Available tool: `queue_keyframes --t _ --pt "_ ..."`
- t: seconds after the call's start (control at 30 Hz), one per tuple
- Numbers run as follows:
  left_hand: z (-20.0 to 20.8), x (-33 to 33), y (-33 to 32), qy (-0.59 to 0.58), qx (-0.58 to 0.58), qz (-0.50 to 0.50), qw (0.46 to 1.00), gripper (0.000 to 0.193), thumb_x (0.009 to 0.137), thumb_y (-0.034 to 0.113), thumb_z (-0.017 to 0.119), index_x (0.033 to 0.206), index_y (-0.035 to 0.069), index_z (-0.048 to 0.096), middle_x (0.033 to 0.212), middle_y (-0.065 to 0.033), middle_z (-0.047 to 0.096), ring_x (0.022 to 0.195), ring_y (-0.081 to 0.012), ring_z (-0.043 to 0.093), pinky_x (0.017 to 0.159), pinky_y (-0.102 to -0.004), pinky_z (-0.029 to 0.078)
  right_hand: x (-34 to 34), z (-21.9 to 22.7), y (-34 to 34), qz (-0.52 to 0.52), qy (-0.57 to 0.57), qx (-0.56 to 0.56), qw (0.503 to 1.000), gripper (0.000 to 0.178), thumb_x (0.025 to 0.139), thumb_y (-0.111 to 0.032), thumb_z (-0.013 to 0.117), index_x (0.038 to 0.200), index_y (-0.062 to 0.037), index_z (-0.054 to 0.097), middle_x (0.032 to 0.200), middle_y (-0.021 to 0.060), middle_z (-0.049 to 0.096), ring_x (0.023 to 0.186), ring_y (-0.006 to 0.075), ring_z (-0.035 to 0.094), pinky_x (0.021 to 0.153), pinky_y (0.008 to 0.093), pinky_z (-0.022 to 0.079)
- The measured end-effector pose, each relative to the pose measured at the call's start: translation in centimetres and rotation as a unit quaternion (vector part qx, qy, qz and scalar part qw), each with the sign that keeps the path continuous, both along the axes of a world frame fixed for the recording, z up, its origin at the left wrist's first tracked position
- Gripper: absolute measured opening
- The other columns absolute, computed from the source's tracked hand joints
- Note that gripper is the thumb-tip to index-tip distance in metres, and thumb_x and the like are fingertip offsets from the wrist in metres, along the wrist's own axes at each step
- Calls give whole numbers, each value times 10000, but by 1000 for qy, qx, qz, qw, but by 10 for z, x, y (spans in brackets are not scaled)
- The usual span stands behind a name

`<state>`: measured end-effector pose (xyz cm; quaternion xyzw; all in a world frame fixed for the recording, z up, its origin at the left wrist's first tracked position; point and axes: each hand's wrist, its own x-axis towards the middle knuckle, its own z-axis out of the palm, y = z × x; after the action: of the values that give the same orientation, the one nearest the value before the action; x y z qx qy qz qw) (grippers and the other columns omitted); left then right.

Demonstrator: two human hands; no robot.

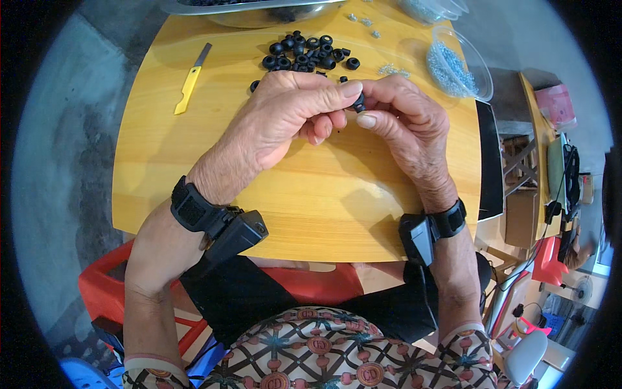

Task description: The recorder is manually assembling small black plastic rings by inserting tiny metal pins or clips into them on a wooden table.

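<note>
At the far left, low and nearer us than the pile (304,55) of black rings, we see a red stool (100,285). Left of the pile, a yellow knife (190,84) lies on the wooden surface (304,220), its blade pointing away from us. Beyond the pile stands a metal tray (253,10) with dark contents. Our left grip (285,107) is just on the near side of the pile, partly overlapping its lower edge from our view; thumb and fingers pinch a small black part (359,104). This part is in the air between our hands, near the pile and to its right; its far end is hidden by our thumb. Our right grip (411,120), nearer us than the pile and to its right, grasps the same part between thumb and forefinger. Right of the pile lie loose clear bits (393,70), and farther right we have a clear tub (486,71) of pale blue bits, tilted toward us. Well to the right of the pile stands a brown box (521,217).
</note>
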<state>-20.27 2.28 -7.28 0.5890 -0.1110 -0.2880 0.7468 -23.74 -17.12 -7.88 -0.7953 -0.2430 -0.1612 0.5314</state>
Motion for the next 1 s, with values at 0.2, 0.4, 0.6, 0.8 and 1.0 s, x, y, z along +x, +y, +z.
queue_keyframes --t 0.2,0.4,0.6,0.8,1.0 --pt "-1 1 -1 -34 21 -5 999 286 873 323 693 798 47 682 667 -2 612 514 -41 512 463 -172 383 0 1 -1 -3 -7 -13 1000 269 730 -77 757 988 -31 693 818 77 659 765 187 630 697 284 495" --pt "-1 -2 -3 -66 33 3 997 303 873 330 691 760 49 665 660 -1 597 524 -42 492 468 -175 370 1 1 -2 -3 -30 -15 999 235 729 -56 752 955 -27 697 807 82 657 757 191 632 678 288 497" --pt "6 -6 -2 -49 47 4 998 275 892 302 667 797 45 644 652 10 574 514 -31 464 455 -176 335 -1 6 2 -27 -55 -50 997 212 730 -70 745 932 -31 697 795 90 651 738 223 632 668 306 498" --pt "-3 -6 -3 6 22 3 1000 278 876 305 698 875 28 677 679 7 612 520 -15 486 465 -152 346 -1 2 2 -41 -76 -21 996 186 713 -92 755 879 -34 695 758 96 644 718 238 631 659 327 494" --pt "-1 -3 -6 2 11 35 999 289 881 336 689 838 51 675 661 13 599 510 -19 484 455 -151 343 0 7 -3 -11 -58 18 998 221 722 -124 756 914 -33 693 761 109 638 702 251 619 654 335 497"
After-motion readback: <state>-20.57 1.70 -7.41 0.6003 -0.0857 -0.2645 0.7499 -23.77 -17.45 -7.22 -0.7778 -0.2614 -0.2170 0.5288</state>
